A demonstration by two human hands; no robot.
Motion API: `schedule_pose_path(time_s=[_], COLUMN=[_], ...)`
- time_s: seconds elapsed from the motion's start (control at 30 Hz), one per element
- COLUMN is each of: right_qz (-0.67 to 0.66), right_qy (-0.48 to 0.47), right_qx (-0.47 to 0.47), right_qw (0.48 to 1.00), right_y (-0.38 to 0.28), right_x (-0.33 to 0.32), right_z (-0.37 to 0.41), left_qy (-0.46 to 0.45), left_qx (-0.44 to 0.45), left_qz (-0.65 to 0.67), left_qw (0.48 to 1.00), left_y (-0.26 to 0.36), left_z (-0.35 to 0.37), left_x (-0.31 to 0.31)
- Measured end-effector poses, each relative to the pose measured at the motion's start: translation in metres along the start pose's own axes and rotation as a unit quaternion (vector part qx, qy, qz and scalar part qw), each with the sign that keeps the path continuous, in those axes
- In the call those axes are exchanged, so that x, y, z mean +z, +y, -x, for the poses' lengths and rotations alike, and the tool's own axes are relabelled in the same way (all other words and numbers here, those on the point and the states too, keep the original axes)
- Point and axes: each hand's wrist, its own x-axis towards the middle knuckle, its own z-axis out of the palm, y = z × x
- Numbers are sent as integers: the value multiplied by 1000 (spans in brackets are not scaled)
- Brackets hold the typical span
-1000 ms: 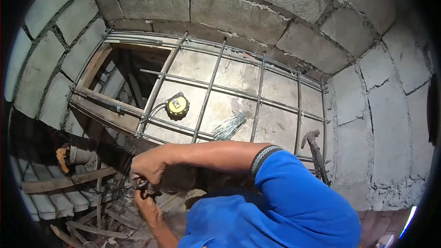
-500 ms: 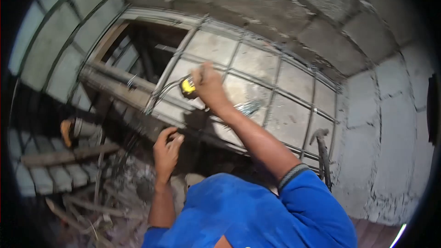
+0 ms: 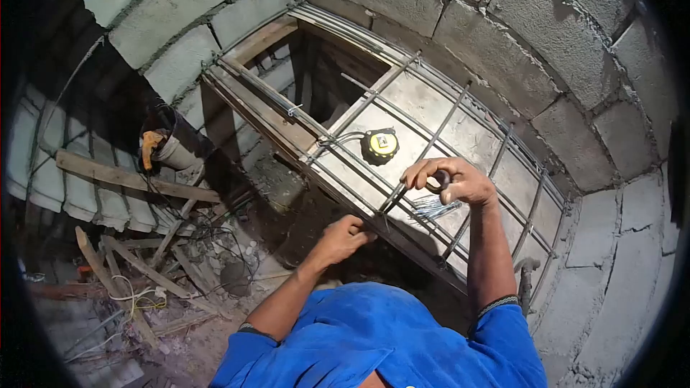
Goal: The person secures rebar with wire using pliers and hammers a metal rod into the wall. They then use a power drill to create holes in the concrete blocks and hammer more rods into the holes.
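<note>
right hand [image 3: 458, 181] grips a dark tool [image 3: 392, 198], its long axis slanting toward 7 o'clock at the steel bars [image 3: 444, 122]; left hand [image 3: 336, 243], half-curled, lies at its 8 o'clock, contents unclear.

A dark tool [image 3: 392, 198] slants over the flat-lying rebar grid [image 3: 446, 120].

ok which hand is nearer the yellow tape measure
Right. The right hand is over the steel grid, to the right of the tape measure; the left hand is farther, by the grid's near edge.
</note>
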Motion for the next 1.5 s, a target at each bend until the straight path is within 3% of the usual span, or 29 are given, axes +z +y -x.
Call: schedule_pose_path(time_s=[0.03, 0.1, 0.13, 0.2, 0.23, 0.3, 0.37, 0.43, 0.57, 0.63, 0.7, 0.83, 0.9, 0.93, 1.1, 1.17, 1.37, 1.43, 1.47, 1.5], right_qz=[-2, 33, 35, -39, -48, -41, -22, -110, -117, -61, -23, 112, 128, 83, -73, -82, -111, -106, -44, -38], right_qy=[0, 128, 234, 322, 352, 395, 456, 514, 562, 546, 529, 377, 411, 445, 508, 532, 567, 557, 556, 511], right_qx=[-5, 73, 77, 82, 91, 102, 124, 127, 102, 88, 56, 73, 168, 156, 197, 182, 177, 189, 183, 229], right_qw=[1000, 988, 968, 942, 930, 912, 881, 841, 812, 831, 846, 917, 886, 878, 835, 823, 797, 802, 809, 828], right_y=[5, 24, 30, 49, 51, 48, 48, 60, 58, 62, 61, 20, 20, 38, 79, 84, 81, 82, 100, 93], right_x=[-1, -5, 3, 3, 4, 9, 13, 13, 25, 24, 30, 45, 31, 20, -2, 0, 8, 5, -5, -11], right_z=[-4, -12, -24, -26, -26, -21, -6, 12, 20, 13, 1, -32, -48, -56, -38, -27, -4, -5, -13, -23], left_qy=[-20, -9, -9, -105, -105, -126, -135, -149, -179, -189, -182, -133, -127, -120, -75, 34, 87, 89, 93, 96], left_qx=[35, 153, 153, 24, 25, -16, -32, -25, -65, -65, -50, -78, -78, -76, -14, 66, 64, 72, 74, 78], left_qz=[36, -25, -28, 68, 66, 237, 294, 348, 432, 443, 359, 359, 275, 193, 67, -52, -31, -27, -60, -95], left_qw=[999, 988, 988, 992, 992, 963, 946, 925, 882, 874, 914, 920, 950, 971, 995, 996, 994, 993, 991, 988], left_y=[3, -5, -1, 8, 10, 6, -3, 0, 6, 2, -2, 9, 9, 10, 0, -16, -1, 3, 5, 8], left_z=[-3, -15, -15, -15, -15, -11, -14, -10, -6, -7, -14, -13, -19, -22, -36, -42, -34, -36, -35, -34], left_x=[8, 24, 26, 28, 28, 27, 28, 24, 6, 4, 6, 8, 2, 0, 1, 12, 16, 16, 15, 14])
